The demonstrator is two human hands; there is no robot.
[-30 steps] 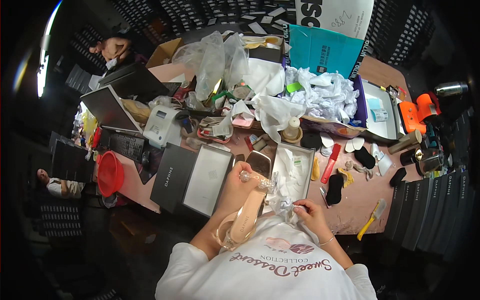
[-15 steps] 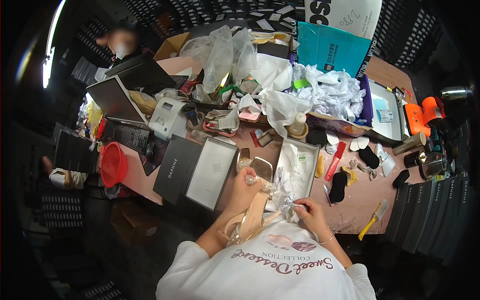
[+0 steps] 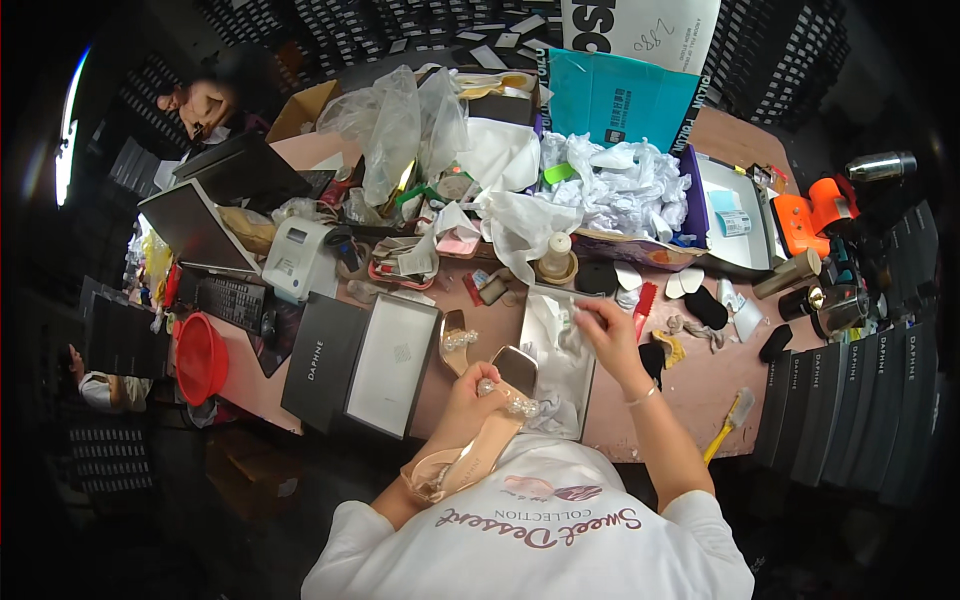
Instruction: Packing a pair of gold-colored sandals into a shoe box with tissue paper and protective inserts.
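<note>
My left hand [image 3: 468,405] is closed around a beige sandal [image 3: 487,445] with a clear, pearl-studded strap, gripping it by the strap end. The sandal tilts across my shirt, its heel end toward my left forearm. Its mate [image 3: 453,330], with the same beaded strap, lies on the table just beyond. Above the white open shoe box [image 3: 584,400], my right hand [image 3: 606,338] has its thumb and fingers drawn together; whatever they pinch is too small to make out. Crumpled white tissue paper [image 3: 552,412] lies inside that box, below the hand.
Left of the sandals stands an opened dark shoe-box lid [image 3: 388,365]. A label printer [image 3: 298,258], keyboard [image 3: 232,303] and red basin [image 3: 201,358] are farther left. Beyond the box sits a carton of crumpled paper [image 3: 625,195]. A yellow-handled brush [image 3: 730,422] and stacked dark boxes [image 3: 850,400] are right.
My right hand has left the tissue near my body and moved up over the far part of the box. My left hand has shifted slightly left and nearer with the sandal.
</note>
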